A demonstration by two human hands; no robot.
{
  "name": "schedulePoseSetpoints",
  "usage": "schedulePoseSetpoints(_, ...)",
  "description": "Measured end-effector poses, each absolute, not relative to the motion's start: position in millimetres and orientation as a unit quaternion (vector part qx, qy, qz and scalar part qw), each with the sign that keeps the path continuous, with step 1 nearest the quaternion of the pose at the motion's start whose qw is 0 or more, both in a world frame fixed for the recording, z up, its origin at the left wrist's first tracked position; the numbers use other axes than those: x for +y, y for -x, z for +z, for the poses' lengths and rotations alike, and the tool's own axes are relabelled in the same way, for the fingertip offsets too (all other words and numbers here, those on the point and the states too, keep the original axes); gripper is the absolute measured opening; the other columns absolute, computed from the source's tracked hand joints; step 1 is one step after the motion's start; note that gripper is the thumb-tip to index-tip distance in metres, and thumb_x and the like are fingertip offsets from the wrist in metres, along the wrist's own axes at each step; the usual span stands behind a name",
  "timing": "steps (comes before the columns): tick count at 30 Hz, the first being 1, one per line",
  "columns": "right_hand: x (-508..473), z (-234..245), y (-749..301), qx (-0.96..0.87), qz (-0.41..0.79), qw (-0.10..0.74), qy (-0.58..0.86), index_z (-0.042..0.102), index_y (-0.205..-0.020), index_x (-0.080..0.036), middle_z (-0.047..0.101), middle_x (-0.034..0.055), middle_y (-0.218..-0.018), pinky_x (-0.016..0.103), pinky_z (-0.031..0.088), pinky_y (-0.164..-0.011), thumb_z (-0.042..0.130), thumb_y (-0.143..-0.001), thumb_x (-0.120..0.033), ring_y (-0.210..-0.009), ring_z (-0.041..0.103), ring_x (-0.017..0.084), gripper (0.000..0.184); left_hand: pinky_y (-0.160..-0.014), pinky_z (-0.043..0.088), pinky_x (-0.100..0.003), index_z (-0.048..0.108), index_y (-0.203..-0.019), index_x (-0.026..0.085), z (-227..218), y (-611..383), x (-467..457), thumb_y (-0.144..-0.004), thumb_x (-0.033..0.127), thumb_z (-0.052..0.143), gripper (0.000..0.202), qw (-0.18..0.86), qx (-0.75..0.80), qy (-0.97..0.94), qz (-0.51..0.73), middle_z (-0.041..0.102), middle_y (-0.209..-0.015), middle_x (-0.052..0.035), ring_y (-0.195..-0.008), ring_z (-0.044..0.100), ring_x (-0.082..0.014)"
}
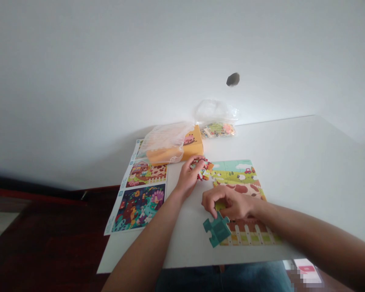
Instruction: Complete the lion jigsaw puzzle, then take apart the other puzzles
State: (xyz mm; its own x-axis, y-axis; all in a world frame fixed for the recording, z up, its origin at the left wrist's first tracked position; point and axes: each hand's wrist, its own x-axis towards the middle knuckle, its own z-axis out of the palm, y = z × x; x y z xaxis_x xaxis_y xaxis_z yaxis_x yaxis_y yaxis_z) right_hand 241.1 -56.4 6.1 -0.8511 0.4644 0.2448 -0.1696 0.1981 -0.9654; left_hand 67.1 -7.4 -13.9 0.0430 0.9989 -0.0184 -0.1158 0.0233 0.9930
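My left hand (189, 175) is closed around several loose jigsaw pieces (204, 170), mostly red and white. In my right hand (228, 201) a teal jigsaw piece (217, 230) is pinched between the fingers. It shows a plain teal face and hangs over the lower left corner of a partly joined puzzle (245, 188). That puzzle pictures a farm with a cow, sheep, a red tractor and a white fence. My right hand and forearm hide part of its middle.
To the left lies a printed picture sheet (140, 209) with several scenes. An orange box (195, 150) stands behind it, partly under a clear plastic bag (166, 142). Near the wall sits another bag of puzzle pieces (217, 129). The white table's front edge (194, 263) is close to my lap.
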Motion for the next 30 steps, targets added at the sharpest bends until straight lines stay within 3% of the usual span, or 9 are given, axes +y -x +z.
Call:
schedulePoseSetpoints(3,-56.6,6.8,-243.0,-0.682,0.675,0.244,0.14,0.061,-0.077,-0.015,0.058,0.0012,-0.079,0.026,0.043,-0.07,0.063,-0.071,-0.014,-0.074,0.053,0.013,0.006,-0.093,0.048,-0.03,0.072,-0.1,0.022,-4.8,-62.3,-10.3,-0.082,0.038,0.069,0.024,0.473,0.468,-0.567,0.485,0.07,-0.108,-0.0058,-0.103,0.063,-0.0204)
schedulePoseSetpoints(7,-59.8,-0.5,-240.3,-0.592,0.742,0.257,0.183,0.061,-0.084,-0.014,0.06,0.0012,-0.082,0.025,0.043,-0.069,0.076,-0.075,-0.03,-0.074,0.056,0.012,0.024,-0.097,0.046,-0.033,0.071,-0.106,0.022,1.9,-57.7,-14.0,-0.086,0.039,0.063,0.028,0.434,0.462,-0.629,0.45,0.071,-0.111,-0.0067,-0.106,0.062,-0.0221)
schedulePoseSetpoints(13,-59.7,-6.6,-233.2,-0.502,0.78,0.315,0.202,0.062,-0.081,-0.016,0.064,-0.0003,-0.077,0.024,0.048,-0.064,0.081,-0.073,-0.035,-0.067,0.06,0.011,0.028,-0.096,0.045,-0.03,0.07,-0.108,0.021,-5.6,-57.1,-12.5,-0.086,0.037,0.063,0.028,0.44,0.462,-0.639,0.43,0.071,-0.111,-0.0063,-0.106,0.063,-0.0205)
schedulePoseSetpoints(18,-50.7,-2.1,-236.5,-0.46,0.697,0.455,0.309,0.058,-0.08,-0.019,0.064,-0.0027,-0.064,0.023,0.043,-0.046,0.076,-0.077,-0.042,-0.047,0.055,0.01,0.03,-0.086,0.049,-0.03,0.071,-0.105,0.019,-13.4,-60.0,-10.3,-0.081,0.039,0.068,0.032,0.516,0.459,-0.573,0.442,0.072,-0.105,-0.0076,-0.097,0.066,-0.0214)
schedulePoseSetpoints(22,-40.5,-7.1,-241.9,-0.47,0.589,0.492,0.437,0.056,-0.084,-0.02,0.061,-0.0036,-0.055,0.023,0.037,-0.038,0.072,-0.079,-0.048,-0.038,0.051,0.011,0.032,-0.085,0.05,-0.029,0.07,-0.107,0.019,-14.3,-64.8,-13.4,-0.086,0.044,0.062,0.033,0.559,0.432,-0.522,0.478,0.07,-0.11,-0.0091,-0.102,0.064,-0.0214)
schedulePoseSetpoints(26,-37.1,-11.2,-244.5,-0.541,0.485,0.453,0.517,0.062,-0.087,-0.019,0.061,-0.0021,-0.058,0.025,0.041,-0.044,0.068,-0.082,-0.048,-0.044,0.053,0.012,0.03,-0.072,0.051,-0.025,0.069,-0.112,0.018,-10.0,-68.3,-19.0,-0.082,0.049,0.066,0.043,0.553,0.44,-0.547,0.449,0.07,-0.104,-0.0094,-0.091,0.064,-0.0193)
schedulePoseSetpoints(30,-39.2,-12.7,-245.5,-0.576,0.424,0.489,0.499,0.059,-0.109,-0.021,0.063,-0.0006,-0.07,0.029,0.049,-0.062,0.057,-0.092,-0.043,-0.059,0.059,0.014,0.028,-0.062,0.049,-0.022,0.067,-0.113,0.02,-7.8,-69.4,-20.9,-0.079,0.044,0.071,0.042,0.55,0.462,-0.535,0.445,0.068,-0.094,-0.0048,-0.074,0.061,-0.0133)
